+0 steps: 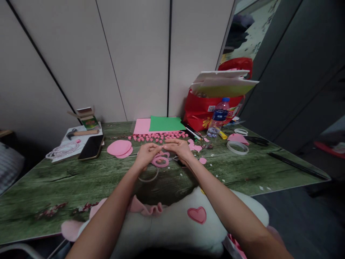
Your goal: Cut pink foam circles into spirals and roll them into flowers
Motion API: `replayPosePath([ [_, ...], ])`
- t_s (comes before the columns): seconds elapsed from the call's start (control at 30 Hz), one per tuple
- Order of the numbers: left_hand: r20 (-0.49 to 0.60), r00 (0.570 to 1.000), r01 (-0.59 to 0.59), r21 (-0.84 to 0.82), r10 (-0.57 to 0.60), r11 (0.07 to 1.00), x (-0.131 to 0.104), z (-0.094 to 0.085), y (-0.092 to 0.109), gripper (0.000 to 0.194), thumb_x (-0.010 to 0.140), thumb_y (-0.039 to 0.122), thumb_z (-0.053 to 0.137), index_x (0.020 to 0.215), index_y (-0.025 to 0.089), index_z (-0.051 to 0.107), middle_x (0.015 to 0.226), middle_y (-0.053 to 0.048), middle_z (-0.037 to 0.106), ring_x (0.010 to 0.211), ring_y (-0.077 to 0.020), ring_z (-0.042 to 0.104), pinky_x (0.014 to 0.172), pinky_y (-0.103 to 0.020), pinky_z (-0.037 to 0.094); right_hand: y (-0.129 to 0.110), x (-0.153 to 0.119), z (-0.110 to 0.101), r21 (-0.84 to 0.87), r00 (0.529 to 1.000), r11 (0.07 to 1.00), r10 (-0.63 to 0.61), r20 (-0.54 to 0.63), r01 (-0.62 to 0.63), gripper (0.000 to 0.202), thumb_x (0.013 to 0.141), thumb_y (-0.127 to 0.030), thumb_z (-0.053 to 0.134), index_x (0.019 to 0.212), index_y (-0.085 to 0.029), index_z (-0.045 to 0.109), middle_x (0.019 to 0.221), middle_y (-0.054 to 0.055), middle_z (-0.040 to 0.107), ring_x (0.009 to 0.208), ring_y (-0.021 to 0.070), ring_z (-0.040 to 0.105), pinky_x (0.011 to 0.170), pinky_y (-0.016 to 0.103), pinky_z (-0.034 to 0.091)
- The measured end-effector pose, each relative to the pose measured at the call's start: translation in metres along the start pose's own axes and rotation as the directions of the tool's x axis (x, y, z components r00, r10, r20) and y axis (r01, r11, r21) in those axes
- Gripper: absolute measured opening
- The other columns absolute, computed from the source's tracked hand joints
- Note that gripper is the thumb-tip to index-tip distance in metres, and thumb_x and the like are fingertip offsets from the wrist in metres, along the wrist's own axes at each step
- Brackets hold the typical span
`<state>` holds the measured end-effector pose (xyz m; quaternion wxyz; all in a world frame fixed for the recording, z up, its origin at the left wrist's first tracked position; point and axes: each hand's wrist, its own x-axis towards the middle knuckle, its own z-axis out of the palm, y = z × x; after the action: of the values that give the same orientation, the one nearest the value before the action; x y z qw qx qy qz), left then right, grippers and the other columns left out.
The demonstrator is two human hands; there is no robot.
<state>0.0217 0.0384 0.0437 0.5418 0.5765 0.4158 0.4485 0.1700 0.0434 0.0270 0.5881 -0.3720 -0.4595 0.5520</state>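
Head view: hands together, fingertips pinched nearly closed above pink paper rings; held item unclear.

1. Pink paper rings: flat, open-centred, overlapping in a loose cluster on the green wood-patterned tabletop, just below the fingertips.
2. Thin pale hoop: round, nearer the wearer, its upper part partly hidden.

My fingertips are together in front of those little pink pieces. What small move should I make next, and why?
I'd probably draw both hands slightly toward you: your left hand and right hand meet close to the scattered small pink pieces, so reaching farther might brush them.
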Motion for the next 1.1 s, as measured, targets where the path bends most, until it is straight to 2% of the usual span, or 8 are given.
replayPosePath([
  [0.23,-0.002,0.999,-0.052,0.025,0.052,0.998,0.0042,-0.0054,-0.0049,0.026,0.057,0.035,0.067,0.066,0.011,0.062,0.062,-0.005,0.065,0.055,-0.0122,0.058,0.056,-0.024,0.046,-0.0009,-0.0011,0.0010,-0.013,1.000,1.000,-0.018,-0.005,0.018,0.038,0.042,-0.023,0.075,0.076,-0.014,0.062,0.064,0.003,0.066,0.058,0.0136,0.060,0.065,0.029,0.048],
  [0.47,0.007,0.995,-0.103,0.079,0.102,0.992,0.0030,-0.0043,-0.0026,0.024,0.060,0.034,0.064,0.066,0.011,0.063,0.058,-0.003,0.062,0.054,-0.0104,0.054,0.055,-0.022,0.042,-0.0003,-0.0021,0.0016,-0.035,0.999,0.999,-0.036,0.023,0.037,0.040,0.042,-0.024,0.075,0.079,-0.014,0.062,0.059,0.000,0.063,0.054,0.0105,0.057,0.061,0.025,0.045],
  [0.73,0.032,0.994,-0.108,0.075,0.106,0.991,0.0014,-0.0024,0.0007,0.025,0.061,0.036,0.063,0.062,0.011,0.062,0.056,-0.002,0.060,0.052,-0.0098,0.052,0.055,-0.022,0.042,0.0006,-0.0031,0.0026,-0.168,0.993,0.980,-0.099,0.067,0.109,0.042,0.045,-0.029,0.074,0.081,-0.014,0.061,0.052,-0.004,0.057,0.048,0.0087,0.052,0.054,0.023,0.042],
  [1.1,0.161,0.979,-0.139,0.107,0.121,0.985,0.0015,-0.0058,-0.0015,0.026,0.067,0.038,0.058,0.063,0.012,0.061,0.058,-0.001,0.059,0.055,-0.0104,0.053,0.058,-0.022,0.044,0.0004,-0.0036,0.0039,-0.200,0.986,0.969,-0.123,0.111,0.144,0.040,0.044,-0.029,0.074,0.078,-0.015,0.059,0.049,-0.005,0.055,0.044,0.0078,0.049,0.050,0.021,0.040],
])
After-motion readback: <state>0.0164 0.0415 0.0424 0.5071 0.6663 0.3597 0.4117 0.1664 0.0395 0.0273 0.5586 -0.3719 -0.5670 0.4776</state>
